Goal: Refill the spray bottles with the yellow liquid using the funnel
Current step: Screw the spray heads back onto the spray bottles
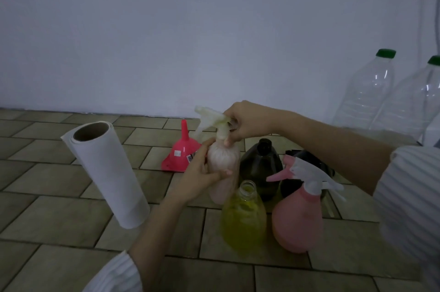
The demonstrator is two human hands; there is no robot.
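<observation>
— What's around you, biggest first?

— A plain white wall (190, 29) meets the tiled floor (59, 220); its matte tiles lie in offset rows. At the far right edge stand two ribbed clear jugs (366, 94) with green caps. A paper roll (107, 172) leans on the left, open floor around it.

— And the task things?

— Mid-floor, tightly clustered: a round pink sprayer (297, 220) with a white trigger head, a clear yellow bottle (242, 220), uncapped, and a dark bottle (260, 165) behind it. The red funnel (182, 148) sits mouth down near the wall.

— Your hands?

— My left hand (200, 175) wraps the pale bottle (222, 160) at its body. My right hand (247, 122) pinches the pale spray head (214, 122) at its collar on that bottle's neck.
</observation>
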